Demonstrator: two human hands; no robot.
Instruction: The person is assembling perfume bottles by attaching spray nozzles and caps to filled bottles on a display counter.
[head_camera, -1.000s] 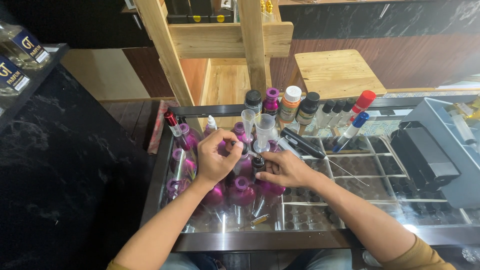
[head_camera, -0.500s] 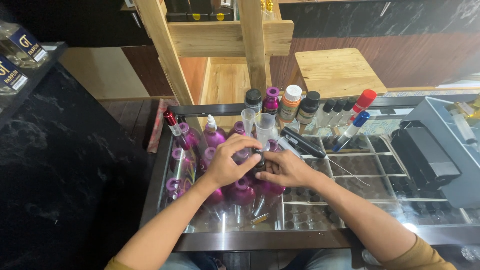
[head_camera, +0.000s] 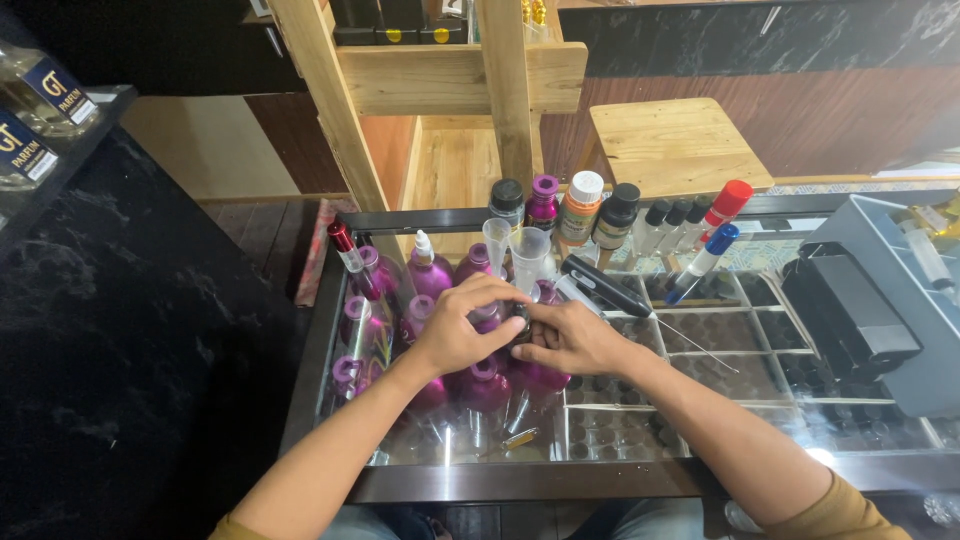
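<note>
My left hand (head_camera: 462, 330) and my right hand (head_camera: 572, 337) meet over a small dark bottle (head_camera: 518, 322) standing on the glass counter (head_camera: 640, 440). The right hand grips the bottle's body. The left hand's fingers close on the bottle's top, hiding the cap. Magenta bottles (head_camera: 485, 385) crowd around and under both hands. Two clear plastic funnels (head_camera: 528, 252) stand just behind the fingers.
A row of capped bottles (head_camera: 581, 208) lines the counter's far edge, with red- and blue-capped pens (head_camera: 705, 255) to the right. A black tool (head_camera: 605, 284) lies beside my right hand. A grey tray with a black box (head_camera: 850, 315) sits far right. A wooden stool (head_camera: 673, 145) stands behind.
My left hand came down from above the bottle, where it held a small cap, onto the bottle's top. The right hand stayed on the bottle.
</note>
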